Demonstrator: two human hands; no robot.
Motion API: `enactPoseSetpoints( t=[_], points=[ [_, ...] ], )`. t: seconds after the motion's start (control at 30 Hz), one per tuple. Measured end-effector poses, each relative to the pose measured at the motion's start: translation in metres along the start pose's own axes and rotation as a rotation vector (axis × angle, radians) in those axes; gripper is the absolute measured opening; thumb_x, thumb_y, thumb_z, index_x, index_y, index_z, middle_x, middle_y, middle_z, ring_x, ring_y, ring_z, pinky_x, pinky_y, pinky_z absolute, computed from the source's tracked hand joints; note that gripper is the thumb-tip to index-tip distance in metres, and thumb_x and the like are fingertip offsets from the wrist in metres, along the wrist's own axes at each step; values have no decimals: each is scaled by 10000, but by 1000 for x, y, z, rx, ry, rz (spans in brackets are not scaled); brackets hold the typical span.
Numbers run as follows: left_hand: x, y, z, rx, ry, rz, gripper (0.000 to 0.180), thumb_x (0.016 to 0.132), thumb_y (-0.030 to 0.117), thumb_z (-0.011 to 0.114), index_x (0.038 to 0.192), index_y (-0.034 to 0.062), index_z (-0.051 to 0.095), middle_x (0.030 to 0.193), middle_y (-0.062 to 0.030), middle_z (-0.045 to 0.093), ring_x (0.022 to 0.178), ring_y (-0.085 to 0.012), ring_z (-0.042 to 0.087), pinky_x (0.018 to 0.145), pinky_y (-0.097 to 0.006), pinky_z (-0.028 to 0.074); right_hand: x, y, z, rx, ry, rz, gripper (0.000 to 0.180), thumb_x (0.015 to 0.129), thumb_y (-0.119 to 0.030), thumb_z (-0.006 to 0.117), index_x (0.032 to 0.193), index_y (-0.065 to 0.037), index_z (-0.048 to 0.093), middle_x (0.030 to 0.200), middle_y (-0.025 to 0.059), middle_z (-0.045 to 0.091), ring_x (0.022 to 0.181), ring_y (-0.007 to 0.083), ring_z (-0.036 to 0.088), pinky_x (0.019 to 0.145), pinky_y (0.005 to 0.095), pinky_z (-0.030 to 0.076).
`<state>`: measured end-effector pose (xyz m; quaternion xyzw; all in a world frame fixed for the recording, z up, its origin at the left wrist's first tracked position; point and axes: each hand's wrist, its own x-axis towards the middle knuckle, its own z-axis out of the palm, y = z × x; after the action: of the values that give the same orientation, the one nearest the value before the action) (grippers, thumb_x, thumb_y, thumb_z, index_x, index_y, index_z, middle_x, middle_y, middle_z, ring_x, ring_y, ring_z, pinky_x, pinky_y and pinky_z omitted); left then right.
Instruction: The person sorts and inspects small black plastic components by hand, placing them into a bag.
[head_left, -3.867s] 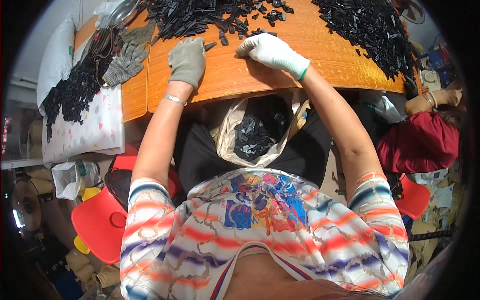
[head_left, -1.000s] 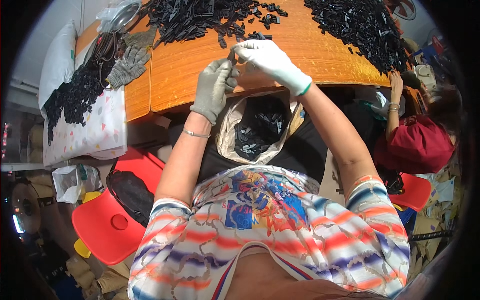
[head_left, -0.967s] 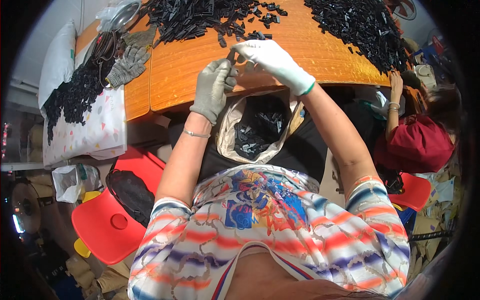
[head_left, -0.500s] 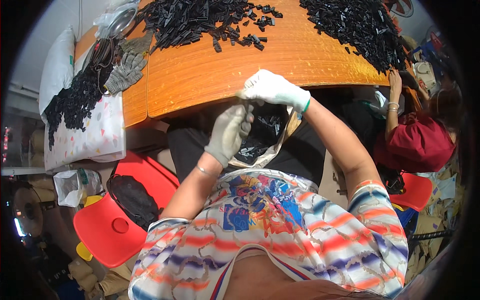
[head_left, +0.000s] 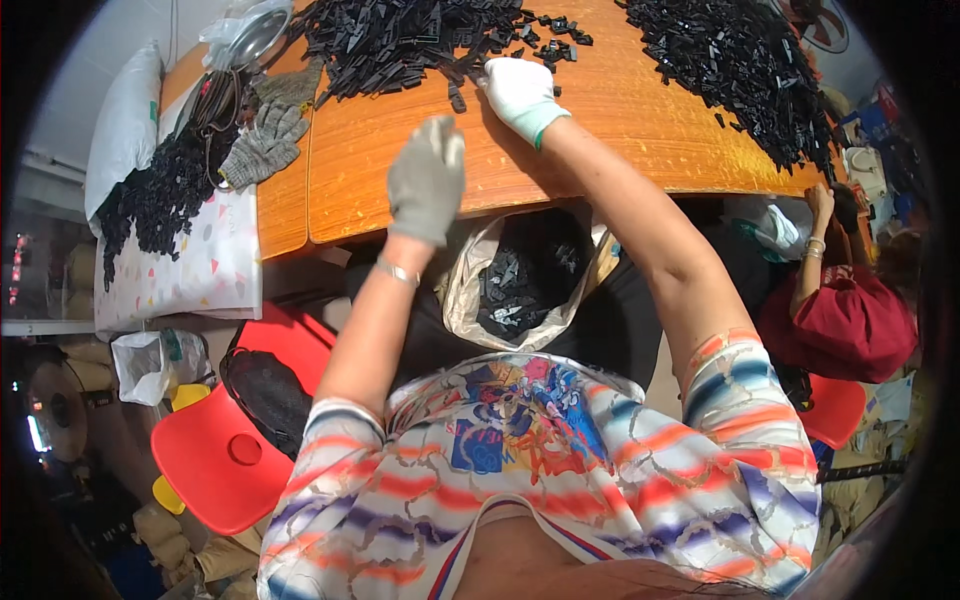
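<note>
My left hand (head_left: 425, 185), in a dirty grey-white glove, is raised over the table's near edge. Its fingers are curled inward, and whatever they may hold is hidden. Further forward, my right hand (head_left: 520, 95) in a white glove with a green cuff is at the near edge of a heap of small black plastic pieces (head_left: 385, 45). Its fingers are bent closed, with the tips mostly turned from sight. Below the table edge, a pale open sack (head_left: 465, 300) sits between my legs, with black and grey pieces (head_left: 510, 290) inside.
A second black heap (head_left: 730, 80) covers the table's (head_left: 390, 170) right part. Knitted grey gloves (head_left: 265, 145) and more black pieces (head_left: 160, 205) lie at left, near a white sack (head_left: 125, 130). A person in dark red (head_left: 840, 310) works at right. A red chair (head_left: 215, 470) stands at left.
Both hands have parted from above the sack and moved forward over the table. The right has reached the black heap; the left has risen and shifted slightly left. The sack's mouth is now uncovered.
</note>
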<state>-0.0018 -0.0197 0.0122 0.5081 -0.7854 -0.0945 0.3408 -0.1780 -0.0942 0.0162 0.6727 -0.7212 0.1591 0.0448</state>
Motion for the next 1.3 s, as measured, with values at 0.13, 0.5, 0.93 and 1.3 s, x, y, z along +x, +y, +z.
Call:
enactPoseSetpoints(
  t=[0.13, 0.5, 0.93, 1.3],
  points=[
    [68, -8, 13, 107, -161, -265, 362, 893, 366, 562, 1104, 79, 626, 1051, -173, 660, 975, -357, 622, 830, -439, 479, 14, -8, 4, -57, -1, -64, 184, 806, -143, 599, 875, -17, 715, 877, 197, 689, 821, 341, 683, 690, 422, 545],
    [79, -4, 29, 165, -209, -144, 285, 835, 292, 646, 973, 43, 630, 972, -189, 664, 939, -349, 632, 796, -438, 495, -5, 9, -3, 285, 2, 87, 270, 825, -155, 549, 1039, -36, 664, 988, 208, 664, 960, 348, 635, 830, 390, 497],
    [18, -6, 11, -1233, -296, -427, 243, 976, 176, 493, 1118, -21, 507, 874, -93, 583, 698, -164, 585, 603, -285, 489, -90, 5, -53, 1203, -57, 117, 229, 874, -223, 633, 946, -7, 662, 761, -3, 614, 637, 61, 534, 603, 223, 447],
    [-14, 11, -8, -1494, -296, -363, 192, 985, 222, 489, 1050, 42, 505, 841, -47, 568, 677, -101, 529, 580, -206, 443, -99, -36, -77, 1263, 28, 214, 283, 865, -210, 635, 1034, 16, 608, 839, 37, 636, 676, 86, 592, 636, 230, 488]
  ],
)
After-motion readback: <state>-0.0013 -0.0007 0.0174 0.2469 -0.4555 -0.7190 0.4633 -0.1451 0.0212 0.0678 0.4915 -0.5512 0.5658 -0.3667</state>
